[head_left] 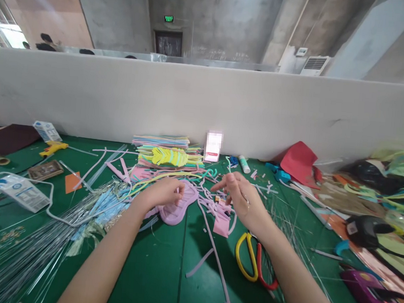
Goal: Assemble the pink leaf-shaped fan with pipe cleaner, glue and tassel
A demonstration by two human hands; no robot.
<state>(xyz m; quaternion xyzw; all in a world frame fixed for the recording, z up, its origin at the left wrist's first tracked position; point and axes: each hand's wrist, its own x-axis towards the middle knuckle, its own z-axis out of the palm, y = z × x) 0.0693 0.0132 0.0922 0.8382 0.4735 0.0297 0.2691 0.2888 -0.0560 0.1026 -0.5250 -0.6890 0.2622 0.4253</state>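
My left hand [163,194] rests curled on a lilac foam shape [179,206] lying on the green table [163,270], fingers closed over its upper edge. My right hand [238,197] hovers just to the right, above pink and lilac foam scraps [221,219]. Its index finger points left and the other fingers are bent loosely. I cannot make out anything held in it. Thin foam strips [214,251] trail toward me from the scraps.
Yellow- and red-handled scissors [254,262] lie under my right wrist. A stack of coloured foam sheets [166,154] sits at the back beside a phone [213,147] and a glue stick [244,163]. Silver wires [30,249] at left; yellow glue gun [53,148]; clutter right.
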